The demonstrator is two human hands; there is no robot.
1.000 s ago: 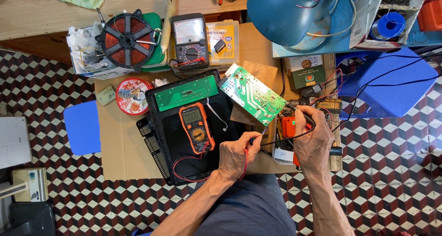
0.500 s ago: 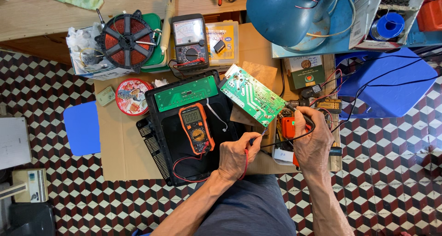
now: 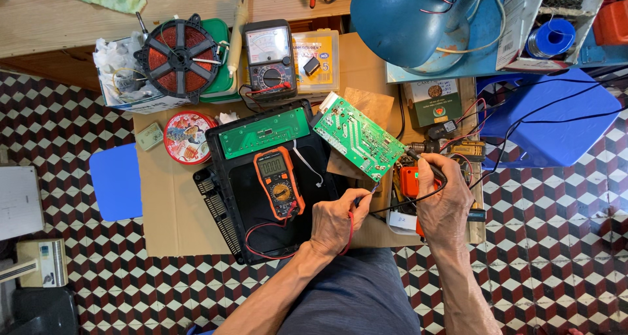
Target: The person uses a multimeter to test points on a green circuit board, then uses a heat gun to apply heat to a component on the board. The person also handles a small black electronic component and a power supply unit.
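Note:
My left hand point(image 3: 337, 220) grips a red test probe whose tip touches the near corner of a tilted green circuit board point(image 3: 356, 135). Just right of it, my right hand point(image 3: 443, 201) pinches a black test probe, its tip at the board's right edge. Red and black leads run from the probes towards an orange digital multimeter point(image 3: 278, 181). The meter lies on a black appliance housing point(image 3: 261, 184), below a narrow green panel board point(image 3: 265, 132).
An analogue meter point(image 3: 270, 57), a copper coil disc point(image 3: 178, 57), a red round tin point(image 3: 190, 135), a blue lamp shade point(image 3: 405, 21) and a blue plastic stool point(image 3: 549, 122) surround the cardboard mat point(image 3: 170, 211). Small tools lie under my right hand.
Both hands hold nearly still; the probe tips stay at the green circuit board's edge.

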